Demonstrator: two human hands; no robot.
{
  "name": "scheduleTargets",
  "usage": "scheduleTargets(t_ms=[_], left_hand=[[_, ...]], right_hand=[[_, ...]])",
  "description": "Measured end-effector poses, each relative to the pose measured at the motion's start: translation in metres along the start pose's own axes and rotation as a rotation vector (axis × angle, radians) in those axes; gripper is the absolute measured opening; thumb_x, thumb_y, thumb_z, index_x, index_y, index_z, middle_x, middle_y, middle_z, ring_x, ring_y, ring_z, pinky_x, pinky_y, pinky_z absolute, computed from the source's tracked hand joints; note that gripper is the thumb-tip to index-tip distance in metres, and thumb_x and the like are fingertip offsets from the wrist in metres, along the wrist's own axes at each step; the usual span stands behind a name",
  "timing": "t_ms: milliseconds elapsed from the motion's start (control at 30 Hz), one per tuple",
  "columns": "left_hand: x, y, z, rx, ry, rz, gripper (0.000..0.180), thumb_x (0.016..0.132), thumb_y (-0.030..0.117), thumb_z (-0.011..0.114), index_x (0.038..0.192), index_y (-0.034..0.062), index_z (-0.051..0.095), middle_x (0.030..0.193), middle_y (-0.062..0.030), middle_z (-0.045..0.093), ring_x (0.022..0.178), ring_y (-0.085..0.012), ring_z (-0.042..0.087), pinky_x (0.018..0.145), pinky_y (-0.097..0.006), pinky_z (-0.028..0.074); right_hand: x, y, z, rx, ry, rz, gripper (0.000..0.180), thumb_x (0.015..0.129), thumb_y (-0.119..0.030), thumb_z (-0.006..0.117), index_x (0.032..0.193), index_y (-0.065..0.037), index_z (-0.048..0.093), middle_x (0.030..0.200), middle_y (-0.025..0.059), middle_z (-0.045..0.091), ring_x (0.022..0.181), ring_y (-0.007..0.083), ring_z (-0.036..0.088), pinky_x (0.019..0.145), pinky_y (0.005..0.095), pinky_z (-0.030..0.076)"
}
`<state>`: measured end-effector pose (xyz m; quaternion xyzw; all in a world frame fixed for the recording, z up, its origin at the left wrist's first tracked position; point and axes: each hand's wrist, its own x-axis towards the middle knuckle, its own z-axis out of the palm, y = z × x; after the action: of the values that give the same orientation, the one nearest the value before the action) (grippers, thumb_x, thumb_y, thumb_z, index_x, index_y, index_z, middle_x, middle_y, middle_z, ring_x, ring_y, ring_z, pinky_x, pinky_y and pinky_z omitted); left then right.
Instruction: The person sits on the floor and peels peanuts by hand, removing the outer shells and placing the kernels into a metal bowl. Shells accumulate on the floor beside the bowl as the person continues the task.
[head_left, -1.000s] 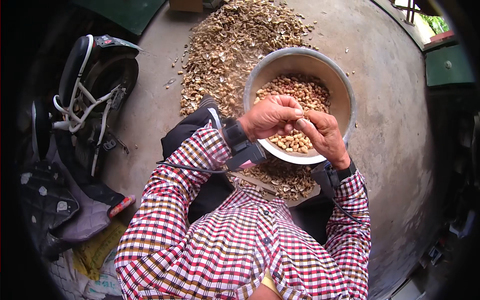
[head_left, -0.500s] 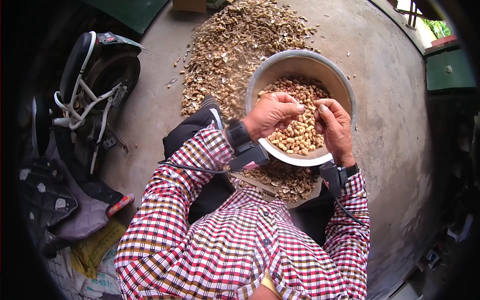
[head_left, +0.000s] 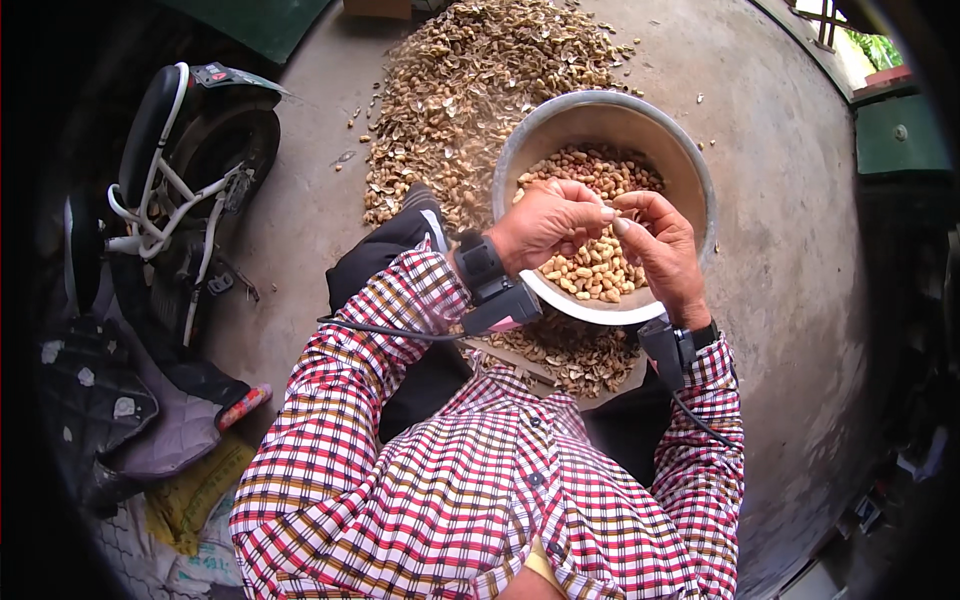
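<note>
One left hand (head_left: 548,225) and one right hand (head_left: 668,258) nearly meet on my feed, fingers curled, thumbs forward; I cannot tell whether they pinch anything. Beneath, partly blocked from me, pale tan, oblong peanuts (head_left: 592,275), redder toward the back, lie in a round, grey metal basin (head_left: 640,125). Broken brown shells (head_left: 480,90) heap beyond; leftward stands a white-framed black two-wheeler (head_left: 187,208).

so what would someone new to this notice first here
Probably the large round basin right of centre, with peanuts inside and the person's left hand and right hand above it, fingertips close together. Next, the broad spread of shells on the floor beyond and left of it. At the picture's left, a white-framed vehicle with a black seat also stands out.
</note>
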<state>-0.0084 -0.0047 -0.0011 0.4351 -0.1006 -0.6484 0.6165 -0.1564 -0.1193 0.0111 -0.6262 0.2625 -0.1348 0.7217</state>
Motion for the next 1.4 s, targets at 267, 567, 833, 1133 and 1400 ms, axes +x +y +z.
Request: scheduleTargets(t_ms=[267, 567, 833, 1133, 1400], left_hand=[[0.000, -0.003, -0.001, -0.068, -0.046, -0.093, 0.013, 0.084, 0.016, 0.067, 0.083, 0.0054, 0.060, 0.068, -0.0016, 0.059, 0.050, -0.0061, 0.050, 0.040, -0.018, 0.035], [0.000, 0.007, -0.004, -0.058, 0.051, -0.017, 0.020, 0.090, 0.023, 0.059, 0.081, 0.0053, 0.058, 0.064, -0.0027, 0.060, 0.046, -0.0058, 0.051, 0.036, -0.018, 0.036], [-0.006, 0.013, -0.008, -0.053, 0.056, 0.009, 0.014, 0.087, 0.018, 0.063, 0.086, 0.0053, 0.059, 0.071, -0.0039, 0.060, 0.050, -0.0078, 0.052, 0.040, -0.018, 0.037], [-0.005, 0.019, -0.025, -0.088, 0.027, 0.092, 0.020, 0.088, 0.023, 0.063, 0.096, 0.0056, 0.057, 0.076, -0.0013, 0.059, 0.056, -0.0053, 0.054, 0.043, -0.015, 0.042], [-0.008, 0.026, -0.038, -0.140, 0.133, 0.176, 0.019, 0.091, 0.020, 0.057, 0.079, 0.0060, 0.058, 0.063, -0.0023, 0.060, 0.044, -0.0057, 0.050, 0.036, -0.019, 0.036]], right_hand=[[-0.003, -0.005, 0.003, -0.068, -0.092, -0.016, 0.015, 0.083, -0.007, 0.065, 0.097, -0.002, 0.063, 0.075, -0.0044, 0.056, 0.066, 0.0013, 0.049, 0.058, 0.0166, 0.041], [-0.005, 0.006, -0.008, -0.146, -0.154, 0.094, 0.016, 0.089, -0.017, 0.061, 0.088, -0.002, 0.059, 0.067, -0.0028, 0.054, 0.057, 0.0032, 0.047, 0.053, 0.0175, 0.040], [-0.009, 0.103, -0.006, -1.066, -0.549, 0.007, 0.028, 0.071, -0.024, 0.069, 0.091, -0.005, 0.068, 0.088, 0.0173, 0.064, 0.087, 0.0321, 0.061, 0.080, 0.0390, 0.047], [0.023, 0.197, -0.031, -1.306, -0.381, 0.042, 0.028, 0.071, -0.026, 0.067, 0.095, -0.012, 0.068, 0.114, 0.0141, 0.056, 0.103, 0.0334, 0.053, 0.089, 0.0423, 0.044], [0.039, 0.230, -0.020, -1.501, -0.358, 0.208, 0.026, 0.076, -0.032, 0.059, 0.098, -0.021, 0.068, 0.125, 0.0131, 0.052, 0.106, 0.0375, 0.051, 0.091, 0.0426, 0.043]])
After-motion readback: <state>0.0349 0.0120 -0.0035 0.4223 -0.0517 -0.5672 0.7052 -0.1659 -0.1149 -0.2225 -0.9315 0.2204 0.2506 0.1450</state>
